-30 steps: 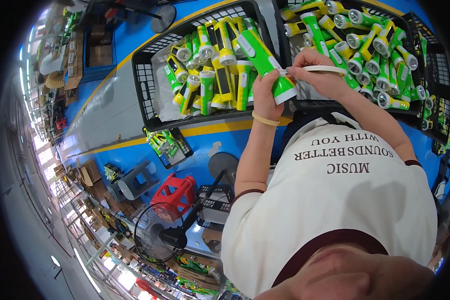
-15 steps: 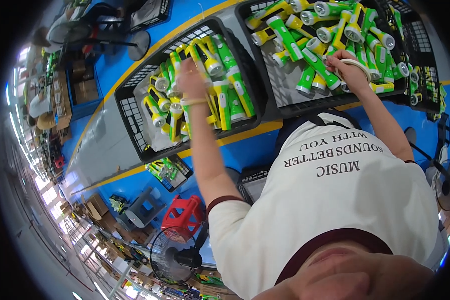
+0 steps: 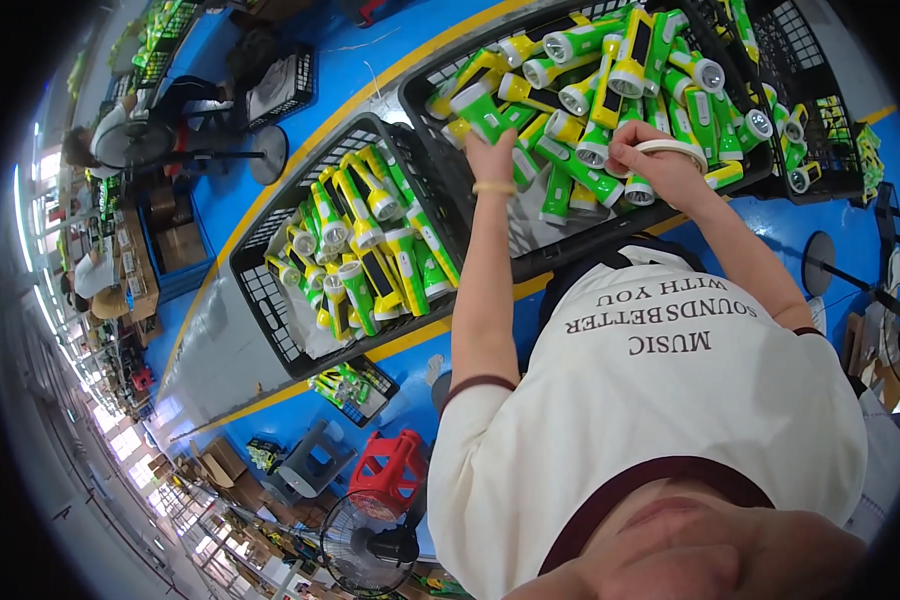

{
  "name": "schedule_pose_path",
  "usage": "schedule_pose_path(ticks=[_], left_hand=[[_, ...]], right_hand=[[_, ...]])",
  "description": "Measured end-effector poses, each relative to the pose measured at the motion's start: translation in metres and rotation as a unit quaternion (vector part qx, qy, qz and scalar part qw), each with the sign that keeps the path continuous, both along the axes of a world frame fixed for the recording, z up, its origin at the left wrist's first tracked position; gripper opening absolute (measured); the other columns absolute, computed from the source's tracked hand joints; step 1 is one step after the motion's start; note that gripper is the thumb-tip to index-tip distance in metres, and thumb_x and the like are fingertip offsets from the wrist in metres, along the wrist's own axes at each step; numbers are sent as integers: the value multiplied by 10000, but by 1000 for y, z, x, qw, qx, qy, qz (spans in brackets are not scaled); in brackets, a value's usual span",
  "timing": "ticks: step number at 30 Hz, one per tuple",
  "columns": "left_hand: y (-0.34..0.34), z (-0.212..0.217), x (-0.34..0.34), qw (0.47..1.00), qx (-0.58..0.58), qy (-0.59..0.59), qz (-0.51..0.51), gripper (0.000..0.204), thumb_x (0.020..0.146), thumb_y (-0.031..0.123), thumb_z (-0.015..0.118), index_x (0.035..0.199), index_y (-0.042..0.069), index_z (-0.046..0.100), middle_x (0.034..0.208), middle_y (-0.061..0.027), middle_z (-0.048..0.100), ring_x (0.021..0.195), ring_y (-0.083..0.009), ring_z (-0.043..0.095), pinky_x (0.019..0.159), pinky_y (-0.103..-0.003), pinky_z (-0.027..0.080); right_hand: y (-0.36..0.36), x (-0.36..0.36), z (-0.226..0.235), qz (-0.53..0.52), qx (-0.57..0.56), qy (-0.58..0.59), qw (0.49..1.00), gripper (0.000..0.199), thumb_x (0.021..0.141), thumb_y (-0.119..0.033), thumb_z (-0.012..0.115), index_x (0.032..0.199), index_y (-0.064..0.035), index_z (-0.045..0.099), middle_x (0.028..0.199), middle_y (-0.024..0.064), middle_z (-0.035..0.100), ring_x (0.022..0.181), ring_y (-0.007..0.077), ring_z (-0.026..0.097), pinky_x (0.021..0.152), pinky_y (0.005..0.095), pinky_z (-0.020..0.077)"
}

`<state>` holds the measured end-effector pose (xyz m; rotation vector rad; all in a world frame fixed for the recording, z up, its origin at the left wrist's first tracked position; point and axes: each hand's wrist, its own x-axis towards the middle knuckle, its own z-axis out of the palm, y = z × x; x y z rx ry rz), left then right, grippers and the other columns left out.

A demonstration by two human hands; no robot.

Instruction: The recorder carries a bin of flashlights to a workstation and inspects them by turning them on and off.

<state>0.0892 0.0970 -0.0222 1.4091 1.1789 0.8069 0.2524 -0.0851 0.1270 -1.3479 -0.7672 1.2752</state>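
Note:
My left hand is closed around a green-and-white flashlight at the left side of a black crate. A pale band circles that wrist. My right hand is closed, thumb and fingers pinched, over the front of the same crate. A white ring-shaped roll lies across it; what its fingertips pinch is too small to make out. Beneath and beyond both hands, green and yellow flashlights lie heaped in the crate, pointing many ways.
Left of this crate, another black crate holds flashlights in closer rows. A further black crate stands at the right. Behind me on the blue floor are a red stool, a grey stool and a fan. A person sits at far left.
My left hand has moved right from the left crate to the heaped crate and now holds a flashlight. The right hand stays by the heap with the white roll. The whole view has shifted.

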Motion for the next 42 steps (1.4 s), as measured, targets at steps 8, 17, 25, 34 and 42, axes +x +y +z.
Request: schedule_pose_path(ticks=[8, 17, 25, 34, 42], left_hand=[[-107, 143, -10, 914, -125, -336, -192, 637, 855, 200, 568, 1311, 23, 161, 1154, -109, 437, 987, -179, 502, 824, -303, 439], [-118, 147, -29, 974, 24, -213, -68, 411, 935, 388, 350, 1139, 34, 397, 930, -71, 538, 766, -144, 560, 665, -253, 467], [-104, 161, -84, 939, -112, -325, -23, 291, 879, 290, 496, 1027, 43, 449, 838, -92, 576, 683, -182, 608, 579, -286, 508], [-8, 128, -181, 810, -190, -473, 290, 280, 860, 363, 484, 898, 86, 459, 649, -67, 509, 542, -180, 521, 566, -303, 487], [175, 74, -327, 888, 7, 446, 114, 492, 667, 368, 660, 934, -43, 615, 944, -231, 612, 897, -340, 594, 785, -388, 457]], right_hand=[[27, -11, 39, 131, 82, 31, 988, 160, 852, -186, 578, 815, -47, 509, 778, -10, 493, 723, 77, 472, 650, 228, 402], [35, -40, 53, 147, 96, -163, 971, 221, 823, -205, 615, 758, -39, 484, 702, 1, 470, 660, 76, 452, 579, 232, 372], [62, -75, 52, 193, 71, -214, 955, 240, 798, -257, 619, 800, -54, 490, 753, -4, 471, 707, 68, 441, 630, 211, 379], [103, -122, 9, 22, 67, -181, 981, 212, 811, -243, 606, 823, -34, 573, 710, -4, 537, 662, 87, 473, 596, 240, 387], [69, -76, -19, -7, -38, -190, 981, 205, 845, -253, 578, 841, -51, 544, 730, -37, 495, 696, 39, 438, 634, 187, 351]])
